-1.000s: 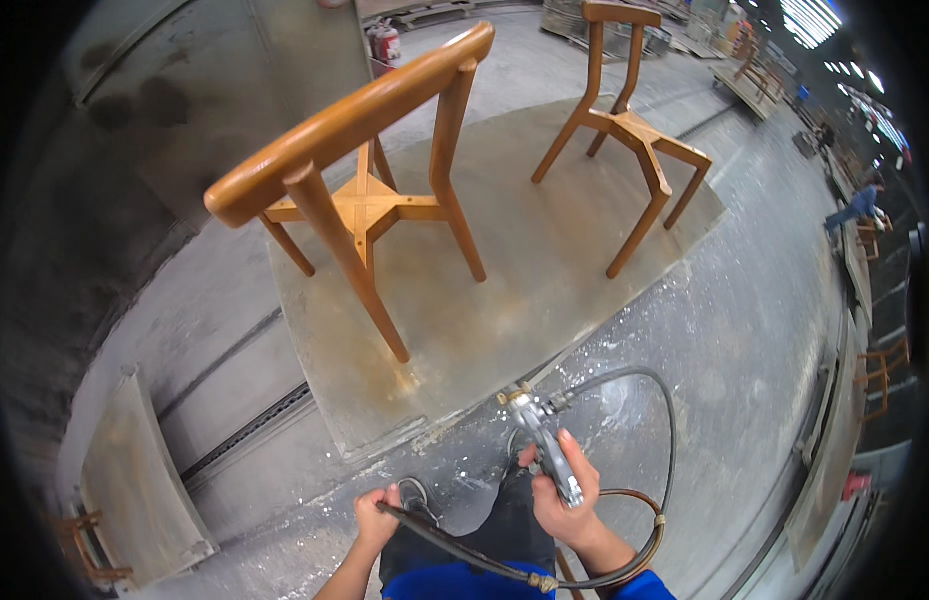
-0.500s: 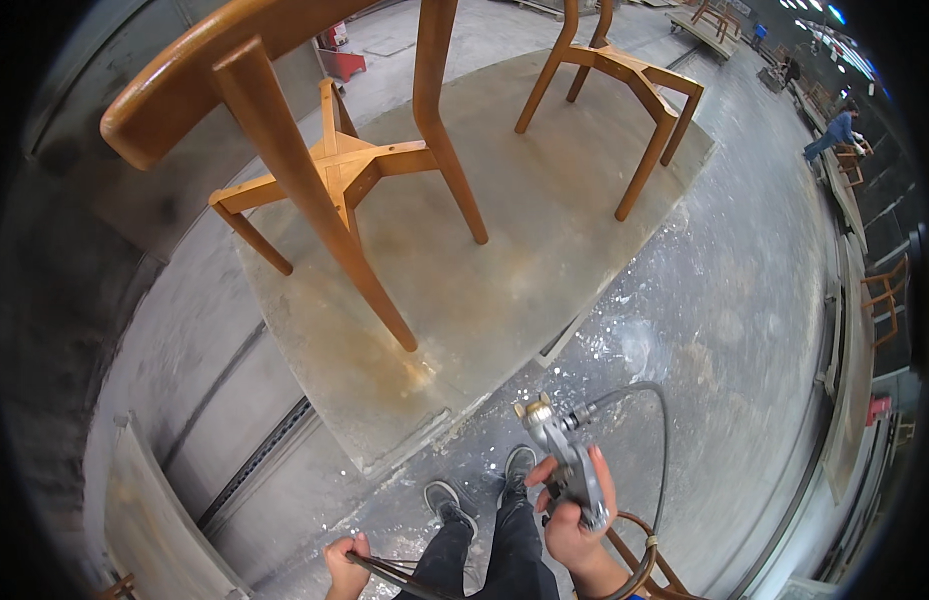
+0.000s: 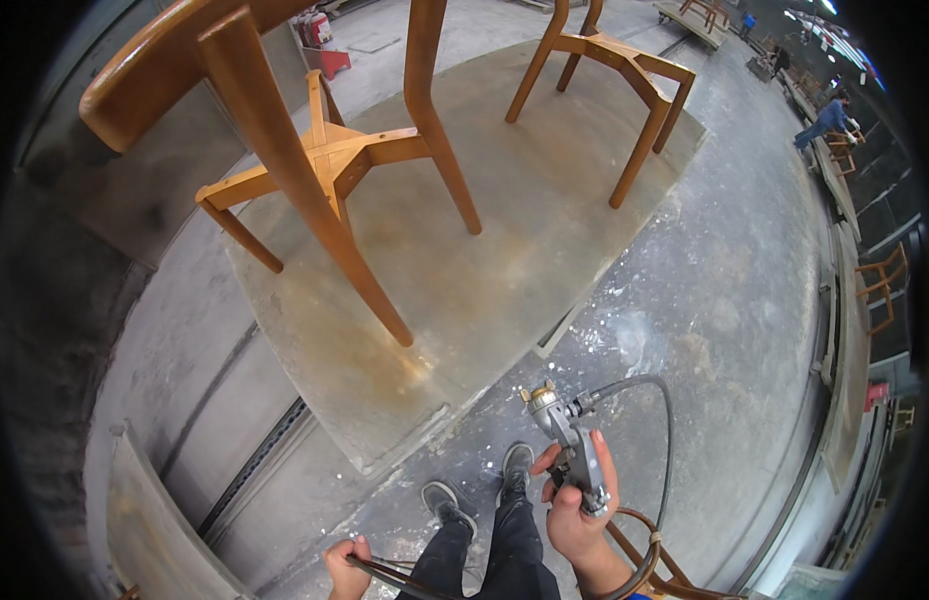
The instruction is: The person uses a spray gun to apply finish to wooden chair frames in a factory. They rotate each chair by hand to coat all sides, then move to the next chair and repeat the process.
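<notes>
Gripping dark hose (image 3: 385, 572) in left hand (image 3: 347, 568), with fingers curled round it, down at the lower edge. Holding grey spray gun (image 3: 583, 460) in right hand (image 3: 577, 520), with fingers wrapped round the handle. Can't tell trigger position. Pointing brass-coloured nozzle (image 3: 541, 395) forward and a bit left, in mid-air over the floor (image 3: 735, 250). From gun fitting, black line (image 3: 669, 440) out to the right, then back down past right wrist, with pale tie (image 3: 656, 538) on it. Standing in dark trousers (image 3: 520, 545) and grey shoes (image 3: 517, 470), just short of a flat platform (image 3: 515, 240). On it, near chair (image 3: 320, 195): upright, glossy brown, with cross-braced bare seat frame and backrest toward the camera, top cut off by upper edge. Well apart from gun. Further back on same platform, far chair (image 3: 607, 52): same type, upright, also cut at the top. Off left, another platform (image 3: 150, 525), with a chain track (image 3: 253, 468) between the two. Past near chair, red extinguisher (image 3: 320, 30) beside a red box (image 3: 335, 63). Far right, well back, person in blue (image 3: 825, 122), bent toward a brown chair (image 3: 842, 157).
</notes>
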`<state>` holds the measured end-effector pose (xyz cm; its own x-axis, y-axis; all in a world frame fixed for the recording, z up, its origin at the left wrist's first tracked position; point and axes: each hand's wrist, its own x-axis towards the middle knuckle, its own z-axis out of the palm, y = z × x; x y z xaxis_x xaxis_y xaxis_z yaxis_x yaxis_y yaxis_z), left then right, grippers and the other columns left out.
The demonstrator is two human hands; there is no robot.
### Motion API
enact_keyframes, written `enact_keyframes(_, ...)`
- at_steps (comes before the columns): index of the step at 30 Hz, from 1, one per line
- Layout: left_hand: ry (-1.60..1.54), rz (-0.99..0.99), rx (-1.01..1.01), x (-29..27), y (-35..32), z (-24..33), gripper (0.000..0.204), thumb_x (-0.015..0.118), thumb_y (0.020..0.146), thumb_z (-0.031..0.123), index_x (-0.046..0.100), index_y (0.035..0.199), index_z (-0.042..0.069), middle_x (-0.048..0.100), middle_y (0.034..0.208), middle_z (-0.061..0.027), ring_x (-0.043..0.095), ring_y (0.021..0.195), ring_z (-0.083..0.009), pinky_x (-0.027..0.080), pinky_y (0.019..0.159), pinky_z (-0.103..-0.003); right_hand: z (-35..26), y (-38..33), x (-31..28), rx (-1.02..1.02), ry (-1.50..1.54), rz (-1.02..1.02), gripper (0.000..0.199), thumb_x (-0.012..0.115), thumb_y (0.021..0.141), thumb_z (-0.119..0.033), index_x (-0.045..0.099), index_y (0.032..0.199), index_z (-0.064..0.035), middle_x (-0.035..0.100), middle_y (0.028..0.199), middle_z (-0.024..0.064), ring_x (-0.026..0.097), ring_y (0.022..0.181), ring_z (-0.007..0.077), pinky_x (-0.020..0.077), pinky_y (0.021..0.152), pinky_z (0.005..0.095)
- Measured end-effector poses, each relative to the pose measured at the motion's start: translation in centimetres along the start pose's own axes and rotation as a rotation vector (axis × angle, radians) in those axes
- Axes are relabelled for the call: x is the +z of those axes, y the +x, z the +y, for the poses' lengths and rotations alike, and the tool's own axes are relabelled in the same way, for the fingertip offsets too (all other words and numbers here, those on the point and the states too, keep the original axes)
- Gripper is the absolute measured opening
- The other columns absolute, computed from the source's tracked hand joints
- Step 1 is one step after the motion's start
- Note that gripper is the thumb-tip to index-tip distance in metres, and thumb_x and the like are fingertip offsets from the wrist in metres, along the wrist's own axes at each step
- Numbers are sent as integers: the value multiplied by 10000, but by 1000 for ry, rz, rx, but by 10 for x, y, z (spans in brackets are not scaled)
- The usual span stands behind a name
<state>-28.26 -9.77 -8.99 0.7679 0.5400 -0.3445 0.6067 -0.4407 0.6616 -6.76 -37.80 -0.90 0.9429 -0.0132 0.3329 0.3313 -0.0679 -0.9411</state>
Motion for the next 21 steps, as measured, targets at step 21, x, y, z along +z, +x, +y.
enact_keyframes(21, 39, 88, 319, 33, -12, 14, 454, 714, 839, 85, 385, 527, 45, 406, 500, -142, 431, 438, -343, 325, 454, -430, -15, -18, -56, 291, 84, -173, 703, 652, 1001, -370, 336, 1571, -106, 685, 994, 165, 668, 858, 190, 535, 669, 272)
